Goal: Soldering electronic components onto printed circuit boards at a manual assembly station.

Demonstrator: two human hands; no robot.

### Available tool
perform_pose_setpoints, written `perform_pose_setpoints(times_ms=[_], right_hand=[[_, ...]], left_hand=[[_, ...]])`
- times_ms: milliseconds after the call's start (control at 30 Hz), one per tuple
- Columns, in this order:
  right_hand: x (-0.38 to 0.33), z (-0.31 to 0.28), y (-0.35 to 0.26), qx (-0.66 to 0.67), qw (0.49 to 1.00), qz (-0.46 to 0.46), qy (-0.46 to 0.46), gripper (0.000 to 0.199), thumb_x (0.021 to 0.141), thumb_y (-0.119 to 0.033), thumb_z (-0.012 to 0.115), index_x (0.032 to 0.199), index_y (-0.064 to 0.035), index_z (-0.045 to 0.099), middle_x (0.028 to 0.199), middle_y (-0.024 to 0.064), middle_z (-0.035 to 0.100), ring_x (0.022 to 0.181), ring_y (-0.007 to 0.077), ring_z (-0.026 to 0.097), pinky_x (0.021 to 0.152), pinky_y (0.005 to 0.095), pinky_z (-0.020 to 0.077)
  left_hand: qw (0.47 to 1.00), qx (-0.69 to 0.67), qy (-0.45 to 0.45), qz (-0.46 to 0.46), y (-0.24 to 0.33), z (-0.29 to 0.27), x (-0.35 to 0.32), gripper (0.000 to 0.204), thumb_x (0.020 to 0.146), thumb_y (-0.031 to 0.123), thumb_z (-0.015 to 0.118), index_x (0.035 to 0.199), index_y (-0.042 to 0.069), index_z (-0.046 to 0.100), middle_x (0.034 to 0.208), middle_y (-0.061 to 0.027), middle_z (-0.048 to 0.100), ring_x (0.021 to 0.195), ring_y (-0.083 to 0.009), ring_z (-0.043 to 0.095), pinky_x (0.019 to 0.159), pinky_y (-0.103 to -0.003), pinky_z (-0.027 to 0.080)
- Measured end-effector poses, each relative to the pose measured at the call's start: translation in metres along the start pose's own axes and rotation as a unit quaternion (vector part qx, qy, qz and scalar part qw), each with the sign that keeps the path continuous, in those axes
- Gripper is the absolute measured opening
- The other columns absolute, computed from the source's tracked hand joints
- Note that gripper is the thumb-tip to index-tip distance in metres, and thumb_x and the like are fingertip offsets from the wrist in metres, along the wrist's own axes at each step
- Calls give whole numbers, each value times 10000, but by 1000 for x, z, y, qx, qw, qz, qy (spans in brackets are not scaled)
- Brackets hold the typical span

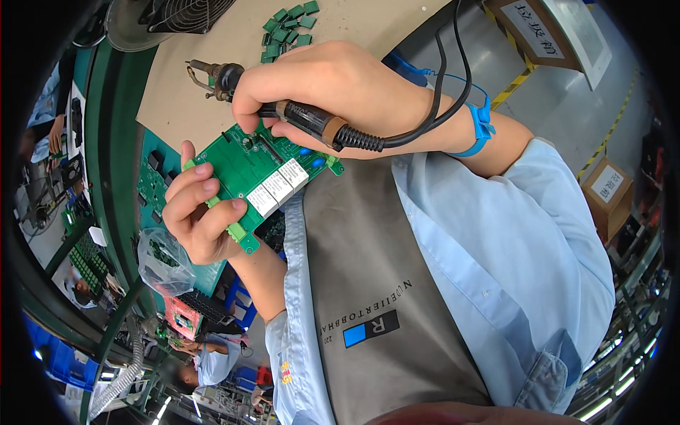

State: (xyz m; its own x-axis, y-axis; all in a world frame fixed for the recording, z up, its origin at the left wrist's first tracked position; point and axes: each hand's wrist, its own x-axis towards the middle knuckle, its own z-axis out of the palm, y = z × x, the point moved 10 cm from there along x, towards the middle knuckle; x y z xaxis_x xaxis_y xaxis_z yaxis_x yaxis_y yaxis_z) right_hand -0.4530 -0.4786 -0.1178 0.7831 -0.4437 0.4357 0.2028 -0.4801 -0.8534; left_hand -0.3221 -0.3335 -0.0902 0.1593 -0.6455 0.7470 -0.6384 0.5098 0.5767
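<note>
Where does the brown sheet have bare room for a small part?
The brown sheet looks bare between its left edge and the soldering iron, and between the small green pieces and its right edge, beyond the right hand. Below that left edge, it is crowded: a circuit board, a plastic bag.

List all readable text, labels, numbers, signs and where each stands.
Wording not copied; text stands on:
Upper cardboard box: large dark characters, white sign.
Lower cardboard box, right: similar white sign.
Grey shirt: dark letters, blue-and-black block.
White blocks on circuit board: too small to read.
Soldering iron: handle marking too blurred.
</note>
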Motion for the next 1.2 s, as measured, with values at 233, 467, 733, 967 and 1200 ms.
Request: perform_pose_setpoints(times_ms=[233, 467, 733, 967, 1200], right_hand=[[0, 1, -1, -23, 1000, -4, 3, 319, 727, 65, 723, 982, -115, 659, 894, 7, 683, 733, 206, 588, 683, 331, 485], [1, 2, -1, -11, 1000, -3, -9, 322, 724, 62, 732, 983, -118, 663, 902, 9, 684, 737, 206, 593, 689, 331, 489], [4, -1, 3, 56, 998, 13, -9, 309, 755, 63, 756, 1012, -83, 666, 933, 24, 686, 765, 174, 610, 716, 319, 515], [-3, -21, -3, 154, 985, -35, 67, 354, 833, 39, 770, 1143, -22, 612, 1078, 132, 698, 879, 186, 675, 825, 322, 579], [-6, -20, 5, 213, 971, -11, 107, 463, 873, 35, 724, 1278, -23, 508, 1207, 235, 675, 981, 253, 700, 886, 351, 585]], left_hand=[[1000, -11, -5, -6, -2, -1, 1, 95, 744, 113, 785, 724, 94, 694, 951, -92, 638, 979, -298, 664, 1049, -674, 504], [1000, -17, -7, -8, -2, -1, 2, 96, 748, 115, 782, 723, 90, 693, 947, -91, 638, 984, -301, 663, 1051, -670, 504], [1000, -1, -3, 5, 5, -2, 3, 96, 740, 127, 789, 723, 107, 697, 940, -73, 635, 978, -285, 660, 1061, -669, 495], [997, 64, 11, 52, 33, -6, 3, 91, 741, 125, 793, 727, 133, 703, 925, -48, 625, 966, -247, 653, 1115, -648, 456], [991, 83, 43, 95, 48, -9, 0, 78, 756, 113, 789, 762, 148, 719, 913, -33, 625, 956, -232, 650, 1153, -627, 425]])
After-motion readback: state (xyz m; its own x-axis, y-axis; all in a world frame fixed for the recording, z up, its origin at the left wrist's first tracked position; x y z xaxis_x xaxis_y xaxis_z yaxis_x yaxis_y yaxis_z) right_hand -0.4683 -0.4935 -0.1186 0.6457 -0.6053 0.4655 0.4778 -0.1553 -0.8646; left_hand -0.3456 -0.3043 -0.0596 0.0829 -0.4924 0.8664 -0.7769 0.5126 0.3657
